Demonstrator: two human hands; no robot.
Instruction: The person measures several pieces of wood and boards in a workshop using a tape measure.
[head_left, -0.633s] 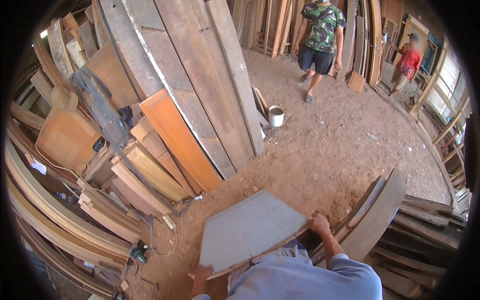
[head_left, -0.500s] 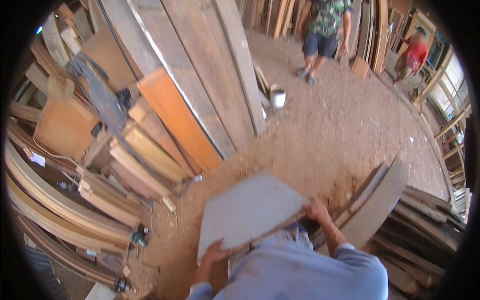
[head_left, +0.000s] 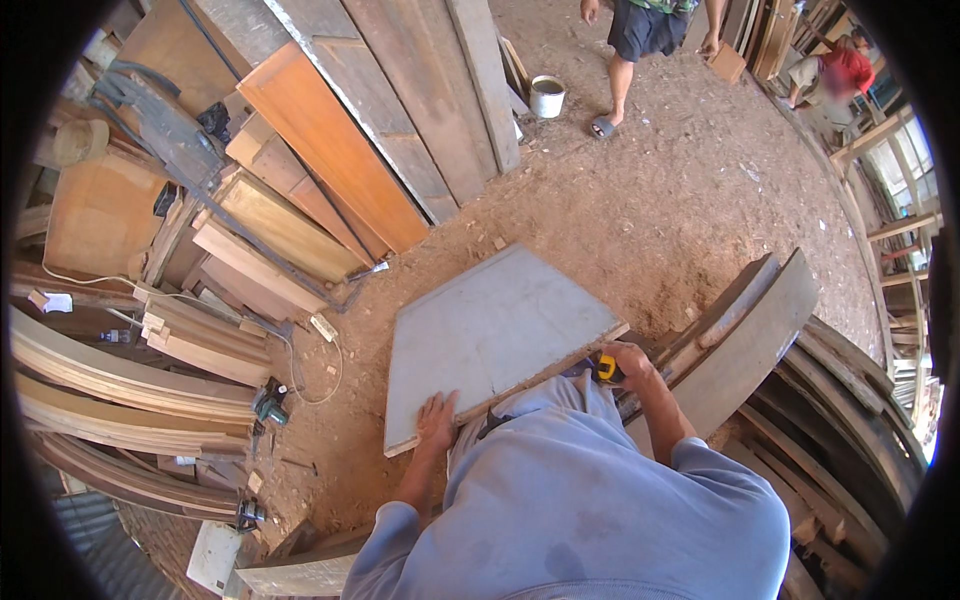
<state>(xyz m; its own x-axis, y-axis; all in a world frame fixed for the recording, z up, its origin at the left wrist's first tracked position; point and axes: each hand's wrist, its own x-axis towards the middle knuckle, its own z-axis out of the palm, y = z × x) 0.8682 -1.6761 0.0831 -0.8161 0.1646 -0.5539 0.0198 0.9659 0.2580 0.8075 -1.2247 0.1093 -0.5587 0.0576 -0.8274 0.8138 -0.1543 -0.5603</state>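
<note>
A flat grey board [head_left: 500,325] with a worn, rough near edge lies tilted in front of my body. My left hand [head_left: 436,420] rests on the board's near left part, fingers stretched out over its surface. At the near right corner, my right hand [head_left: 632,364] is closed around a yellow and black tape measure [head_left: 607,369], close beside the board's edge. No drawn-out blade can be made out. What supports the board underneath is hidden.
Curved planks [head_left: 730,350] and stacked timber flank my right. Leaning boards [head_left: 335,150], curved beams [head_left: 130,370], a power tool [head_left: 268,402] and a corded socket strip [head_left: 324,327] are leftward. A white bucket [head_left: 547,97] and two people [head_left: 640,35] are farther off.
My right hand has left its grip on the board's right corner and now holds the tape measure. My left hand stays on the board. The view has tilted down; the nearer person has stepped.
</note>
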